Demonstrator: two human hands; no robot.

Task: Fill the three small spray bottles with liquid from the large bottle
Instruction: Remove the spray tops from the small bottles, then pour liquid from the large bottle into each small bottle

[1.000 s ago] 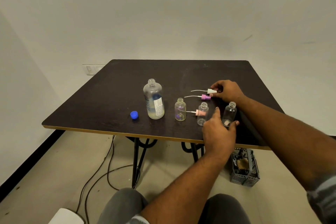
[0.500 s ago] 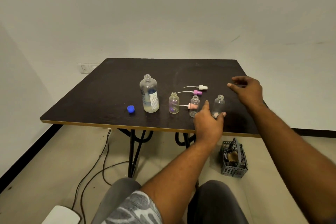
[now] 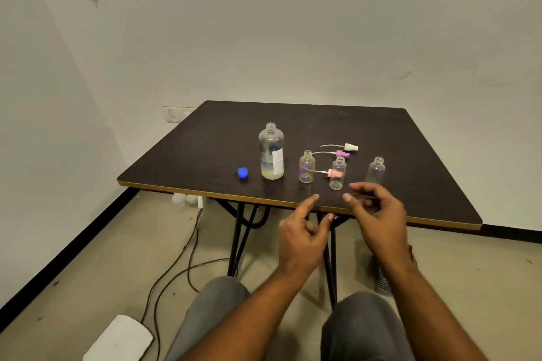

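Note:
The large clear bottle (image 3: 272,152) stands uncapped on the dark table (image 3: 223,138), with a little liquid at its bottom. Its blue cap (image 3: 242,172) lies to its left. Three small clear bottles stand open in a row: left (image 3: 306,167), middle (image 3: 337,173), right (image 3: 375,170). Three spray heads with dip tubes lie among them: white (image 3: 350,147), purple (image 3: 341,153), pink (image 3: 334,173). My left hand (image 3: 302,236) and my right hand (image 3: 379,215) hover near the table's front edge with loosely curled fingers, holding nothing.
Cables (image 3: 179,267) trail across the floor under the table. A white object (image 3: 118,340) lies on the floor at lower left. A grey basket (image 3: 381,284) shows partly behind my right forearm. My knees are below the table's front edge.
My left hand has let go of the right small bottle and drawn back. My right hand has left the spray heads and come back to the front edge.

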